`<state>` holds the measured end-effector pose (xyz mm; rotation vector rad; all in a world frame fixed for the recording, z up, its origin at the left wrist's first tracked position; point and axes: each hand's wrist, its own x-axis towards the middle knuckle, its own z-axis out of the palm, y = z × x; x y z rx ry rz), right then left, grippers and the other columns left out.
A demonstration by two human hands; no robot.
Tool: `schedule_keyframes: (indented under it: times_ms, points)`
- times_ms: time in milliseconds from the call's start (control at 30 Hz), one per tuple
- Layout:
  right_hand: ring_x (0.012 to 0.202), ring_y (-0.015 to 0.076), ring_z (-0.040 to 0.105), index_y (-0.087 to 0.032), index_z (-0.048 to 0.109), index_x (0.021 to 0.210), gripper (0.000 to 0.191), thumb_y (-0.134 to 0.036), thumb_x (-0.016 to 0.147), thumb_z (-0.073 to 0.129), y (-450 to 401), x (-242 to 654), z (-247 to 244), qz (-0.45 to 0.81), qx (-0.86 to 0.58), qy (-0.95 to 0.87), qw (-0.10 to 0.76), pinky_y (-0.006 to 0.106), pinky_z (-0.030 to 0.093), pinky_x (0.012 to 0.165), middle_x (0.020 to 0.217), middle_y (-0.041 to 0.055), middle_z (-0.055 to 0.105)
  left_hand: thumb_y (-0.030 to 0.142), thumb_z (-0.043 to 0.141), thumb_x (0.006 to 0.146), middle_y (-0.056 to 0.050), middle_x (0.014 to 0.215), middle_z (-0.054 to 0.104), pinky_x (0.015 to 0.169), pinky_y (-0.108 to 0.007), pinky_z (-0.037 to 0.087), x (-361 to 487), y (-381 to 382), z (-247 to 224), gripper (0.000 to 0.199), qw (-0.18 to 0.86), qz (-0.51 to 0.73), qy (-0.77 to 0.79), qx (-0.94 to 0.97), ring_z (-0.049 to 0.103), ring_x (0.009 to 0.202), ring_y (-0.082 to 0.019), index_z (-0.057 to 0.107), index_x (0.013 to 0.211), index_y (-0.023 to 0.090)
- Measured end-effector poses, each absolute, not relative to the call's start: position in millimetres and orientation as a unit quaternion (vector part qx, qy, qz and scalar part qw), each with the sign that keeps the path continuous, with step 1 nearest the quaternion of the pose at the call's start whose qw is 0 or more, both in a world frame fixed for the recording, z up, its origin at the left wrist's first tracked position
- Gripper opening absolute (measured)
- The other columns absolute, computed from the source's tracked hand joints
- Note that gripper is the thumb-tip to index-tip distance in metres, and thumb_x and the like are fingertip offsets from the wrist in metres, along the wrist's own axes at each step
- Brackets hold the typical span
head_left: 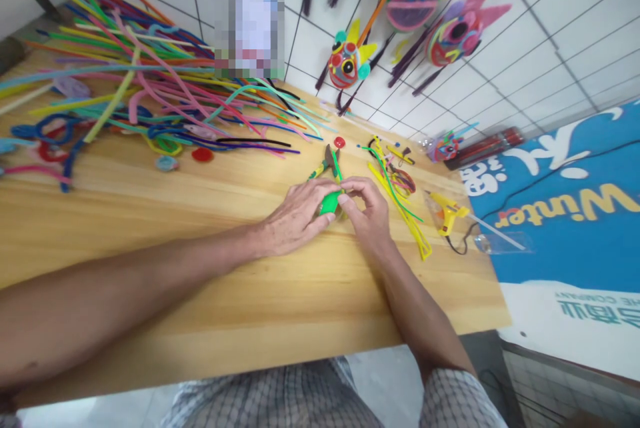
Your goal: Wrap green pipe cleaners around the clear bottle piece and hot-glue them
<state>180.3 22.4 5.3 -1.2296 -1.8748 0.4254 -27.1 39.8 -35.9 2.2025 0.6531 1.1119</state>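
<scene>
Close together over the wooden table, both hands work on one small flat green pipe-cleaner piece (330, 203). My left hand (300, 218) grips its left side between thumb and fingers. My right hand (369, 211) pinches its right edge with thumb and index finger. A straight green strip sticks up beyond the fingertips; where it joins the piece is hidden. Just past the hands lie pliers (327, 161) with green-and-yellow handles, jaws apart, and a red disc (339, 142). Yellow and green pipe cleaners (400, 195) lie to the right of my right hand.
A large heap of coloured pipe cleaners (165, 88) covers the back left. A yellow glue gun (450, 215) with a dark cord lies at right, near a clear plastic piece (505, 241). Colourful masks (347, 65) hang against the tiled wall. The table's (280, 321) front edge is near my body.
</scene>
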Motion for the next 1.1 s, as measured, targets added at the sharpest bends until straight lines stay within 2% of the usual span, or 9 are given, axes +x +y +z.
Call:
schedule_keyframes:
  times_ms: [200,367,533,733,1100]
  points:
    - [0.125,0.0263,0.066,-0.028,0.07,0.11,0.014,-0.038,0.101,0.069,23.5,180.9,1.4,0.222,-0.481,-0.736,0.421,0.043,0.057,0.096,0.135,0.0071,0.07,0.03,0.05,0.108,-0.014,0.155,0.055,0.118,-0.051,0.042,-28.0,39.1,-35.3,0.047,0.284,0.421,0.232,0.83,0.049,0.146,-0.029,0.041,0.154,0.026]
    - [0.123,0.0249,0.067,-0.028,0.068,0.112,0.015,-0.039,0.101,0.068,24.5,182.0,-0.4,0.257,-0.472,-0.732,0.419,0.041,0.056,0.096,0.132,0.0061,0.072,0.031,0.051,0.109,-0.014,0.155,0.055,0.118,-0.051,0.041,-28.0,39.5,-35.7,0.048,0.284,0.419,0.234,0.83,0.05,0.146,-0.029,0.04,0.155,0.025]
    - [0.125,0.025,0.066,-0.027,0.066,0.111,0.018,-0.042,0.101,0.067,25.8,181.3,1.6,0.263,-0.466,-0.738,0.411,0.041,0.057,0.096,0.137,0.0082,0.07,0.033,0.05,0.109,-0.014,0.157,0.054,0.119,-0.052,0.041,-27.7,38.9,-36.0,0.049,0.292,0.421,0.233,0.827,0.049,0.147,-0.03,0.04,0.156,0.025]
    - [0.113,0.023,0.067,-0.026,0.065,0.109,0.018,-0.041,0.1,0.066,27.5,182.4,0.6,0.246,-0.468,-0.743,0.411,0.04,0.058,0.093,0.12,0.0066,0.07,0.032,0.051,0.108,-0.015,0.154,0.056,0.117,-0.054,0.042,-27.0,38.8,-36.4,0.046,0.294,0.425,0.234,0.824,0.051,0.144,-0.031,0.042,0.152,0.024]
    - [0.086,0.0179,0.064,-0.024,0.066,0.099,0.012,-0.034,0.094,0.069,24.7,181.6,0.7,0.228,-0.51,-0.717,0.418,0.033,0.055,0.077,0.098,0.0008,0.066,0.034,0.049,0.108,-0.016,0.146,0.059,0.117,-0.053,0.042,-27.8,38.3,-34.3,0.039,0.303,0.415,0.239,0.824,0.052,0.141,-0.03,0.047,0.145,0.022]
